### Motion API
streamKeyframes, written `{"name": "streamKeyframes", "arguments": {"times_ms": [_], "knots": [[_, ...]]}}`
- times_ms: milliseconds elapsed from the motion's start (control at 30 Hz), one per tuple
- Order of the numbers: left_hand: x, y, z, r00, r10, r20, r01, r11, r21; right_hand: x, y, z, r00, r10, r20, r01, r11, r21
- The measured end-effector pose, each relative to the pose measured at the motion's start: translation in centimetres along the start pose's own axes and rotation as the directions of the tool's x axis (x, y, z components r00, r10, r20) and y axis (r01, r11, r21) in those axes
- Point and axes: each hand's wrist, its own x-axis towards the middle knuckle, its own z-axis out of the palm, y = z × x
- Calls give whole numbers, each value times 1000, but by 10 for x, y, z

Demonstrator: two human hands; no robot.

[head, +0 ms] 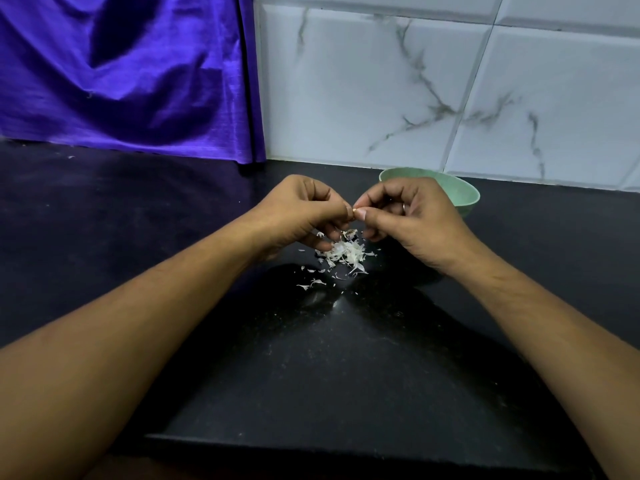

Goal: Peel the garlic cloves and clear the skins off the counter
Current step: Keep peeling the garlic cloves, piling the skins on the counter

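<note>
My left hand (pixel 299 211) and my right hand (pixel 412 216) meet fingertip to fingertip above the black counter (pixel 346 358). Between the thumbs and forefingers both pinch a small garlic clove (pixel 354 210), almost wholly hidden by the fingers. Directly below the hands lies a heap of white garlic skins (pixel 346 252), with loose flakes (pixel 313 284) scattered toward me. A ring shows on a finger of my right hand.
A pale green bowl (pixel 464 195) stands behind my right hand near the wall; its inside is hidden. Purple cloth (pixel 131 74) hangs at the back left, down to the counter. Marbled white tiles (pixel 433 84) form the back wall. The counter's front edge (pixel 346 441) is near me.
</note>
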Motion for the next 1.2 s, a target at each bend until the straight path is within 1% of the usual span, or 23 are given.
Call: {"name": "streamKeyframes", "arguments": {"times_ms": [100, 233, 400, 533, 667, 833, 1000, 1200], "knots": [[0, 0, 1, 1000, -4, -16, 3, 1000, -11, 0, 0, 1, 1000, 7, -4, -7, 999, 31], [0, 2, 1, 1000, -17, -14, 17, 999, -51, -2, -3, 5, 999, 28, -39, -21, 985, 170], [0, 2, 1, 999, -29, 20, 30, 996, -83, -3, -6, 6, 999, 49, -23, -41, 967, 252], [-1, 1, 3, 999, -17, 46, 20, 998, -60, -4, -10, 9, 997, 70, -28, -54, 920, 389], [0, 2, 3, 1000, -1, 7, 1, 999, -34, -1, -11, 3, 986, 134, -99, -69, 870, 488], [2, 3, 2, 999, -15, -29, 15, 1000, 8, 0, -10, 0, 981, 135, -137, -55, 880, 472], [3, 0, 0, 998, 38, -56, -35, 998, 48, -1, -9, 2, 983, 124, -138, -65, 928, 368], [5, -1, -2, 995, 56, -78, -50, 996, 78, 0, -12, 2, 979, 121, -164, -56, 934, 354]]}}
